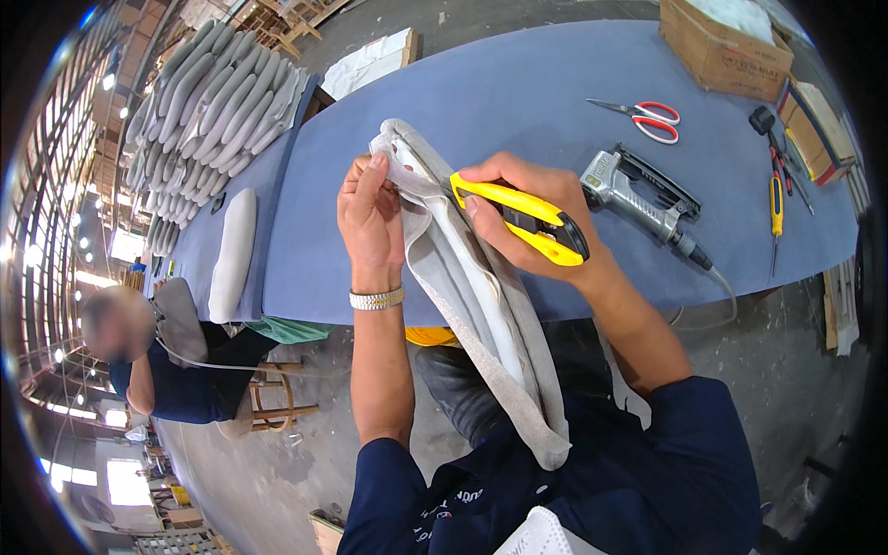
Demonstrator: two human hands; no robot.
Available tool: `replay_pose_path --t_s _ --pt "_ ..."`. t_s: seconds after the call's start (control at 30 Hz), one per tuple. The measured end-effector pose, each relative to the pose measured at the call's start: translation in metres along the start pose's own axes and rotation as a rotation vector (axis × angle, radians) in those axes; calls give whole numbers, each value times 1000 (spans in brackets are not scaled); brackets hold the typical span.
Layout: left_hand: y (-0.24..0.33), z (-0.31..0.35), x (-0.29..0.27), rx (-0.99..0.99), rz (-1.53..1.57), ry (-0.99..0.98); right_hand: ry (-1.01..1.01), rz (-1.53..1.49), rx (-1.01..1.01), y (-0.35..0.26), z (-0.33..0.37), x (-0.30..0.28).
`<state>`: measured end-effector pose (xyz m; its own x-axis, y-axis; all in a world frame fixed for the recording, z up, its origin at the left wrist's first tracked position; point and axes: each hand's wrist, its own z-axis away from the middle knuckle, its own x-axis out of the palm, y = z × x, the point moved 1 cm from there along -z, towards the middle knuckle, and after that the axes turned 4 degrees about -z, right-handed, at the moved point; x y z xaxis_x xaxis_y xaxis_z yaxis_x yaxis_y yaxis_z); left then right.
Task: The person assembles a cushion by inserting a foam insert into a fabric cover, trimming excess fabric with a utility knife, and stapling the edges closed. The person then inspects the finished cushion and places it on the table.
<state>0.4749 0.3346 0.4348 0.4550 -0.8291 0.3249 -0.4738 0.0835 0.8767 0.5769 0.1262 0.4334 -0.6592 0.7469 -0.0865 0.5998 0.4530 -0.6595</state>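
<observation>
Between my hands a long grey upholstered pad (527, 333) slants from the table's edge down toward my lap. Its underside faces up, with white padding showing along the middle and loose grey fabric hanging at one side. My left hand (372, 208) pinches the fabric near the pad's far end. My right hand (546, 208) is wrapped round a yellow and black utility knife (529, 220). The knife's front end lies at the pad's edge, close to my left fingers; whether its blade is out I cannot tell.
On the blue table (518, 83) lie red-handled scissors (647, 118), a staple gun (643, 194) with a hose, and a yellow screwdriver (776, 205). A cardboard box (726, 51) stands far right. Stacked grey pads (217, 92) fill the far left; another person (185, 370) sits at left.
</observation>
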Motion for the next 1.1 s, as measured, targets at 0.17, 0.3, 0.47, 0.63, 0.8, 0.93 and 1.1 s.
replay_pose_path --t_s 0.17,0.3,0.47,0.63,0.8,0.93,1.1 --pt "4 1 12 -9 24 62 -78 77 -42 -8 -3 -6" --pt "13 5 31 -12 25 116 -55 113 -64 -13 5 -7" --pt "15 0 24 -13 45 89 -49 108 -36 -23 19 -8" --pt "23 -6 23 -8 83 -34 -43 122 -54 -30 28 -9" --pt "47 -14 49 51 30 -24 -129 90 0 -50 41 -9" --pt "51 -20 58 124 -30 -9 -144 81 32 -66 51 -2" --pt "48 -16 53 167 -404 132 -118 104 33 -58 45 -12"
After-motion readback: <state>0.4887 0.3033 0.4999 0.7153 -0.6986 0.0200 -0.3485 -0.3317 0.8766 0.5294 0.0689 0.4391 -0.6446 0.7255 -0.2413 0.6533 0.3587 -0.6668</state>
